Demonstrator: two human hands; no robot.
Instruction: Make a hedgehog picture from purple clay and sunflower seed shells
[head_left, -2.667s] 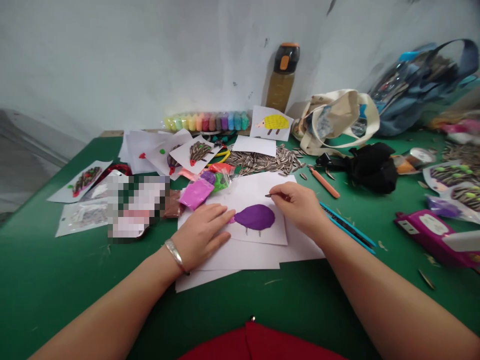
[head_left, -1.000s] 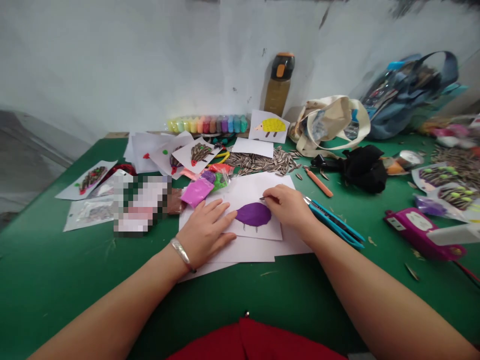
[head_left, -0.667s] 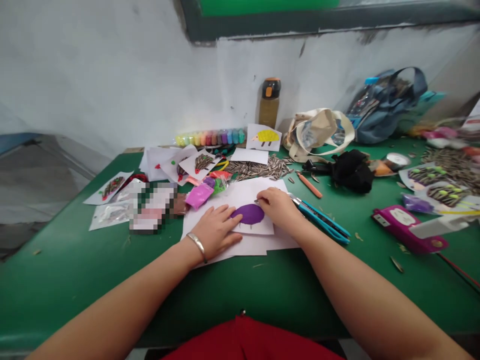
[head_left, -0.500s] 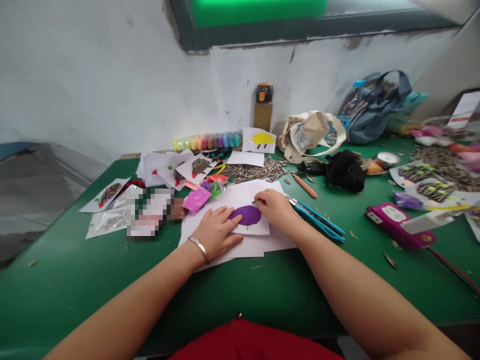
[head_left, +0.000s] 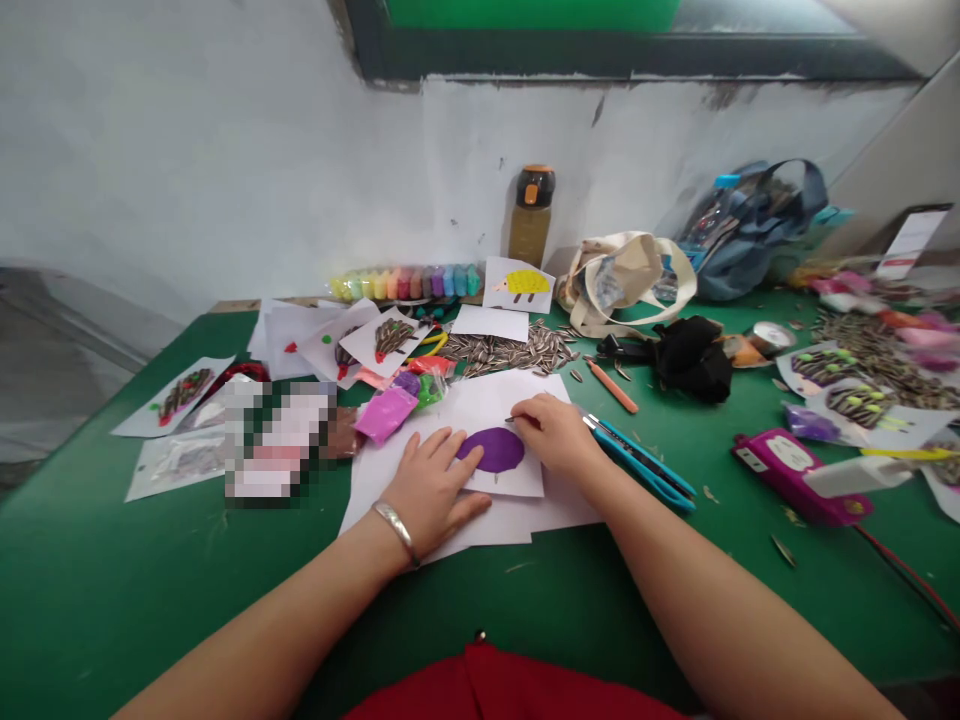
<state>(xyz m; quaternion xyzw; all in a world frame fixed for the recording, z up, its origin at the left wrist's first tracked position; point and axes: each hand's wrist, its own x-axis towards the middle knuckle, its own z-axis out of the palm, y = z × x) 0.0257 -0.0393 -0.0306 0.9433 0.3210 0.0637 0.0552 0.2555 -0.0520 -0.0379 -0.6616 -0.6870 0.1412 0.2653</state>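
The left hand (head_left: 435,487) was laid spread, palm down, on the paper stack (head_left: 510,527), and a bangle (head_left: 397,532) was worn at its wrist; the left end of the purple shape (head_left: 495,450) was overlapped by its forefinger, though how firmly it was pressed could not be told. A seed (head_left: 510,419) was pinched between the thumb and fingertips of the right hand (head_left: 546,432), just above the shape's upper right edge; whether the shape was touched by it could not be made out. The shape was borne on a white card (head_left: 531,484), which was set on top of the stack; short legs were drawn below it.

A heap of seeds (head_left: 514,352) was spread beyond the stack, with a blank card (head_left: 491,323) resting at its far left edge; behind that, a yellow hedgehog card (head_left: 519,286) was propped upright. To the left of the stack's far part, a pink packet (head_left: 386,413) was placed among other coloured packets; a strip of clay (head_left: 409,283) was laid along the wall. Beside the right forearm, a blue cutter (head_left: 646,463) was laid aslant; a crayon (head_left: 613,387) was placed beyond it; farther right, a glue gun (head_left: 796,478) was rested on the green table (head_left: 600,610).
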